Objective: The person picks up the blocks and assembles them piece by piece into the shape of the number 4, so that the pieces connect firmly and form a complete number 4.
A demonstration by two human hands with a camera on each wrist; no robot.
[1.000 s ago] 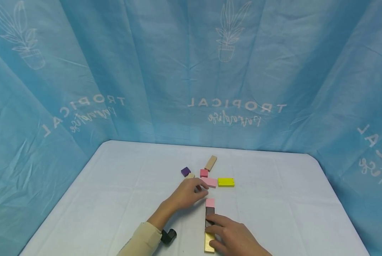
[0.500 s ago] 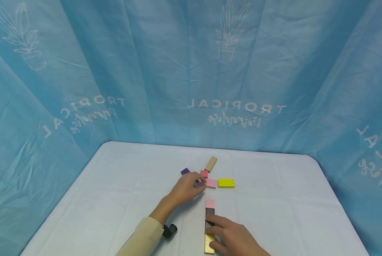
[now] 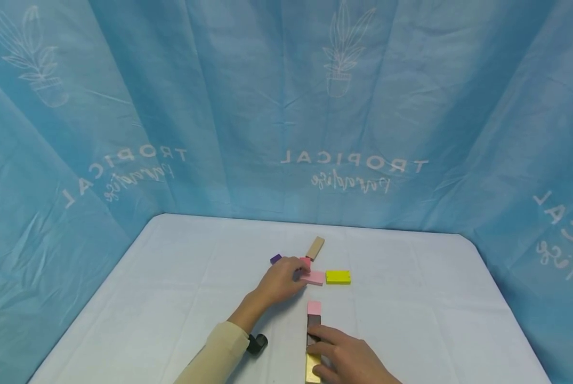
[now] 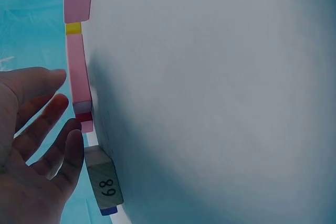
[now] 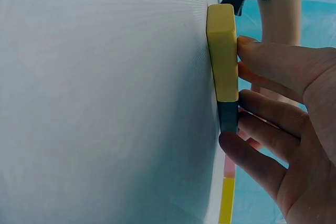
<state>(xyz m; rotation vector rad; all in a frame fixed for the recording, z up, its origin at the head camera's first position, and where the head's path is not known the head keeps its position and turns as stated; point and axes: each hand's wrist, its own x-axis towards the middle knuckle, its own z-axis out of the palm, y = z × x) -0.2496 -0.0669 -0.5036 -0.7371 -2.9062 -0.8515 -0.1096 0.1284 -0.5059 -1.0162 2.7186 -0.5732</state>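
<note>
My left hand (image 3: 279, 280) hovers at the left end of a long pink block (image 3: 314, 278), thumb and fingers apart with nothing between them. Under it, a wooden block with a printed number (image 4: 103, 177) is hidden in the head view but shows in the left wrist view. My right hand (image 3: 348, 354) rests its fingertips along a straight row near the front edge. That row has a pink block (image 3: 314, 308), a dark block (image 3: 314, 320) and a gold block (image 3: 312, 368). In the right wrist view the fingers touch the side of the gold and dark blocks.
A yellow block (image 3: 338, 277) lies right of the long pink one. Behind are a red-pink block (image 3: 307, 261), a tan block (image 3: 315, 248) set at a slant and a purple block (image 3: 276, 259). A blue curtain (image 3: 286, 106) closes off the table's (image 3: 411, 298) far side.
My left hand has moved slightly away from me, covering the pale wooden block and part of the red-pink one. My right hand stays on the row.
</note>
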